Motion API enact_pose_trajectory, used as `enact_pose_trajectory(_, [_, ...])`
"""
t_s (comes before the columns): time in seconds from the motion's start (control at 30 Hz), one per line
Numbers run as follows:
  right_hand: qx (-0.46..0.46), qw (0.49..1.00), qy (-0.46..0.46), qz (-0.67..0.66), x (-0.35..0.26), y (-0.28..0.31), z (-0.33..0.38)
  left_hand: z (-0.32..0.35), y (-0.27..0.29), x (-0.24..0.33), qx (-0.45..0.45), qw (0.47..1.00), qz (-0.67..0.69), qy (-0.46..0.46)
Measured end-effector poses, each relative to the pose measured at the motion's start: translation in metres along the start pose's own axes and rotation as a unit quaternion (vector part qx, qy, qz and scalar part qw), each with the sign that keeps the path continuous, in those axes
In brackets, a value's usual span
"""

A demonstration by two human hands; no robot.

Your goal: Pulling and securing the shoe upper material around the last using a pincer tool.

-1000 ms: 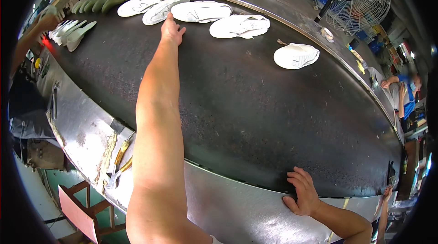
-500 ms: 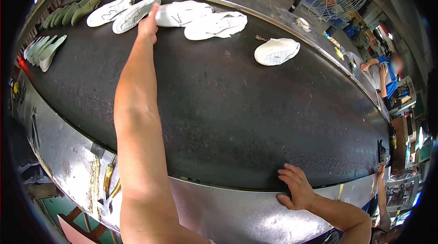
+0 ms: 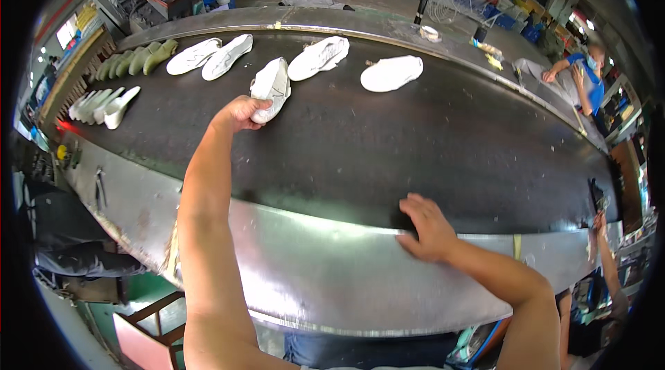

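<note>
While the left hand (image 3: pixel 244 112) pinches a white shoe (image 3: pixel 274 85) by its near end, slipping looks like the main risk, I'd say: the grip is only at that end, thumb on the upper, other fingers mostly hidden, so the far end could swing or sag. Head view, only one. The held shoe is over the dark belt (image 3: pixel 332 155), left of centre, tilted, just beside the next white shoe (image 3: pixel 320 58) on its right; can't tell whether they touch. A sideways swing could knock that one askew.

Right hand (image 3: pixel 429 230): fingers spread, holding nothing, at the belt's near edge by the steel rim (image 3: pixel 325 266). If the belt ran, fingertips might catch at that seam; can't tell from here whether it's running.

Counts: hands of this person, two. White shoes, five: one held, one just beside it, one farther right (image 3: pixel 391 74), two side by side on the left (image 3: pixel 210 56). Green shoe-shaped pieces (image 3: pixel 161 57), about five, overlapping. Pale shoe-shaped pieces (image 3: pixel 119 110), roughly four, overlap hides the exact number.
</note>
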State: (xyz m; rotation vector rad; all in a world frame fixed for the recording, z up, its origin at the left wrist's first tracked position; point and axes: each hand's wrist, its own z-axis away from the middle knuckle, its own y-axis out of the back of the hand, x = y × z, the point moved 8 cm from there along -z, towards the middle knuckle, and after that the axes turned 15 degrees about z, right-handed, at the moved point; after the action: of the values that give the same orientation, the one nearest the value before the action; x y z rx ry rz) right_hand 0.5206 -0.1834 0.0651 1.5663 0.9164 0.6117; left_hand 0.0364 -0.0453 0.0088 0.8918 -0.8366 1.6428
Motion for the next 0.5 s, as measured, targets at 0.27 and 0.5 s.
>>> enact_pose_trajectory(0.27, [0.167,0.983,-0.025,0.066,-0.003,0.012,0.026,0.303,-0.111,-0.087,-0.003,0.937,0.192,-0.293])
enact_pose_trajectory(0.5, [0.035,0.852,-0.1,-0.512,-0.149,0.018,0.179,0.497,-0.239,-0.278,-0.114,0.927,0.291,-0.21])
